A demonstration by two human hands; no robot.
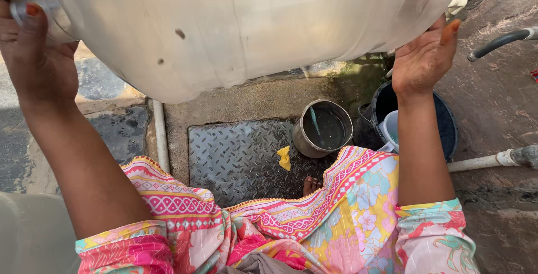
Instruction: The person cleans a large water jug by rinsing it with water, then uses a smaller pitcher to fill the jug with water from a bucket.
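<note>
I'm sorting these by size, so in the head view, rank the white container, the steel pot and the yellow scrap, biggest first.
1. white container, though nearness to the camera inflates it
2. steel pot
3. yellow scrap

Bright floral sleeves, patterned pink dress, painted nails.

Bright daylight, soft and even, with no hard shadow edges. Strongest light on the large pale translucent container (246, 27) at the top, glowing cream with a faint sheen and slightly washed out across its curve. Dimmer ground beneath it: a soft shadow over the metal chequered plate (235, 156) and the steel pot (322, 128), whose water shows a dull reflection. Dark interior in the blue bucket (443, 122). Warm light on the left hand (36, 55) and right hand (423, 61). Sharp focus in the centre; mild wide-angle stretching and slight softness toward the corners.
</note>
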